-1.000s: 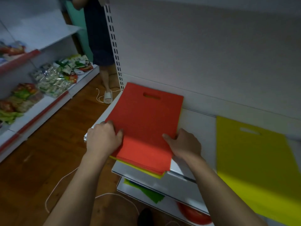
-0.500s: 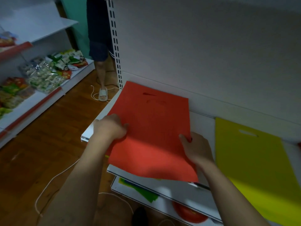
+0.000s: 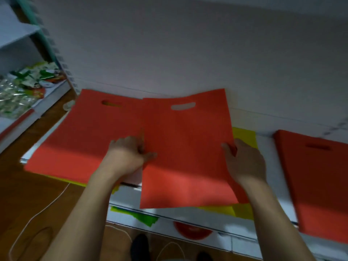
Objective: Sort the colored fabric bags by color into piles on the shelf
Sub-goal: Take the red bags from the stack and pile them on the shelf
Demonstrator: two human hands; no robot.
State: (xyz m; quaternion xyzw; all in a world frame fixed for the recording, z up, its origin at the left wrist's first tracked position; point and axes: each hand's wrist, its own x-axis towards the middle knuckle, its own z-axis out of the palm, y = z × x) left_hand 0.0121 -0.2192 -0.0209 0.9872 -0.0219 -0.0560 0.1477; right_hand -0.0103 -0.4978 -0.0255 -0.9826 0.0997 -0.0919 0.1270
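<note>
Left hand (image 3: 130, 153) grip: fingers curled round the left edge of a flat red non-woven fabric bag with a die-cut handle slot (image 3: 186, 147), thumb on its face. Right hand (image 3: 244, 161) grip: pinching the same bag at its right edge, thumb on top, fingers underneath. The bag is held between both hands, level, just above the white metal shelf (image 3: 267, 166), its near edge overhanging the shelf front.

Directly beneath it lies a yellow fabric bag (image 3: 244, 134), showing at the right and near edges. To the left, a mixed stack topped by another red bag (image 3: 84, 138), with yellow peeking out below. To the right, well apart, a red pile (image 3: 316, 185) sits on the same shelf; judged the destination.

Handling assessment: the bag appears very light, thin and limp, yet holds flat when supported at two opposite edges. Single-edge holds would likely let it droop and fold. The surface looks matte, not slippery; no breakage risk. Recommended hold: mid-height on both side edges, as now.
</note>
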